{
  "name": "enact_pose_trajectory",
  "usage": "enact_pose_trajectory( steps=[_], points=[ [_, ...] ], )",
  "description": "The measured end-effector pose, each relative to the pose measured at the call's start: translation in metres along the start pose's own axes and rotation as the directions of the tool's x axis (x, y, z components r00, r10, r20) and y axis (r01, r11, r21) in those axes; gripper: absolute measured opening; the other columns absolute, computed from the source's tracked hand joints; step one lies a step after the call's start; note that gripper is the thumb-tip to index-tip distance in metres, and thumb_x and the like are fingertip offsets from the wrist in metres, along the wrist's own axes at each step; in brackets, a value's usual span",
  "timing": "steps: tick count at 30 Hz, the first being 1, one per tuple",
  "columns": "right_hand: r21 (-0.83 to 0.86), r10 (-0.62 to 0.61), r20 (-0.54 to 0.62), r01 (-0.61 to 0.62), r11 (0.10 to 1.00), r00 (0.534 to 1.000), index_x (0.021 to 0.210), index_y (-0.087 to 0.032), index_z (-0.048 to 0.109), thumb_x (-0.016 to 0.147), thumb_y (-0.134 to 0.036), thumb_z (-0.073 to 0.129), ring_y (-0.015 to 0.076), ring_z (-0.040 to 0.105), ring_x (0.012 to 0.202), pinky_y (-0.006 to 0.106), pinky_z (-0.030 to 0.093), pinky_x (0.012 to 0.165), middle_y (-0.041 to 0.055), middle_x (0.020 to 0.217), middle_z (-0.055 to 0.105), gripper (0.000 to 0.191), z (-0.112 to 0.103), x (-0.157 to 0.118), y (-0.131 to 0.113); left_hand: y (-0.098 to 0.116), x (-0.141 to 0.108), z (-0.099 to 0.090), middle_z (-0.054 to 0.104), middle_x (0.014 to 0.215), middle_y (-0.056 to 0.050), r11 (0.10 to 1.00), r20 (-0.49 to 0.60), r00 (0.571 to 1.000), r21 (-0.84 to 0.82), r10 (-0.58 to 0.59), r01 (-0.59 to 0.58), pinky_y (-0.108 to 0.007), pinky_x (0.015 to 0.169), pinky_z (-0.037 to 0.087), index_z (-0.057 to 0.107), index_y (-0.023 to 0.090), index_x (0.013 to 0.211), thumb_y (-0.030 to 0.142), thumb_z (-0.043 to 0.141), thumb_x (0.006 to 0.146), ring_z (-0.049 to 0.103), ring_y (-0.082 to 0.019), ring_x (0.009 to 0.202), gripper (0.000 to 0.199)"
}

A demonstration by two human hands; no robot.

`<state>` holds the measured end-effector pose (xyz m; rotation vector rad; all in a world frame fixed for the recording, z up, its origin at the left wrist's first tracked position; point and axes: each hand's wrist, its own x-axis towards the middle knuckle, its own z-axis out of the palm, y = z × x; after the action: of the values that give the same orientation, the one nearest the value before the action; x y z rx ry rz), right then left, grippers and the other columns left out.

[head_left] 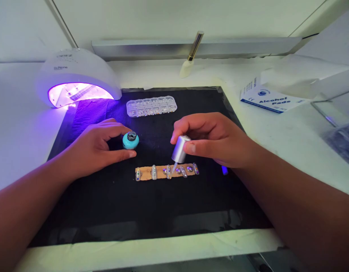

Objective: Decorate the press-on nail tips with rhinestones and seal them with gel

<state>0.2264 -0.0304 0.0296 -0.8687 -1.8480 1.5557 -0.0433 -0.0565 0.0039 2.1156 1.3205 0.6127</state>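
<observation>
Lamp: the white lamp [86, 68] glowed violet at the mat's far left corner, its opening facing the person.
Left hand: the left hand [106, 145] pinched the teal bottle [130, 141] between thumb and fingers; the bottle's open neck pointed up.
Case: the clear compartment case [151, 106] lay near the mat's far edge, its long axis running left to right.
Strip: the tan strip [146, 173] lay on the black mat [134, 211], between the hands and nearer the person; black surface spanned from it to the mat's front edge. Its long axis ran left to right, right end slightly farther away; the decorated pieces mostly lay crosswise.
Back bottle: the gold-capped bottle [186, 68] stood beyond the mat, cap leaning right.
Right hand: the right hand [211, 138] pinched the silver cap [179, 150], whose brush [175, 166] slanted down-left to the strip; contact could not be told.
Box: the Alcohol Pads box [273, 96] sat beyond the mat's right edge.
</observation>
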Motion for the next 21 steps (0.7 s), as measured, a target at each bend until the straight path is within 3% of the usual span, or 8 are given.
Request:
enact_pose_trajectory(
  steps=[21],
  points=[
    [0.056, -0.026, 0.043, 0.024, 0.998, 0.999, 0.077, -0.018, 0.068, 0.075, -0.017, 0.068, 0.0078, 0.056, 0.061, 0.019, 0.045, 0.055, -0.0021, 0.070, 0.063, 0.003, -0.0020, 0.0017, 0.0038, 0.0013, 0.0010, -0.0009, 0.067, 0.091, 0.001, 1.000, 0.021, 1.000, -0.007, -0.003, 0.003, -0.033, 0.079, 0.044, 0.070, 0.022, 0.095, 0.042, 0.072, 0.080, 0.059, -0.019, 0.086, 0.025]
  ],
)
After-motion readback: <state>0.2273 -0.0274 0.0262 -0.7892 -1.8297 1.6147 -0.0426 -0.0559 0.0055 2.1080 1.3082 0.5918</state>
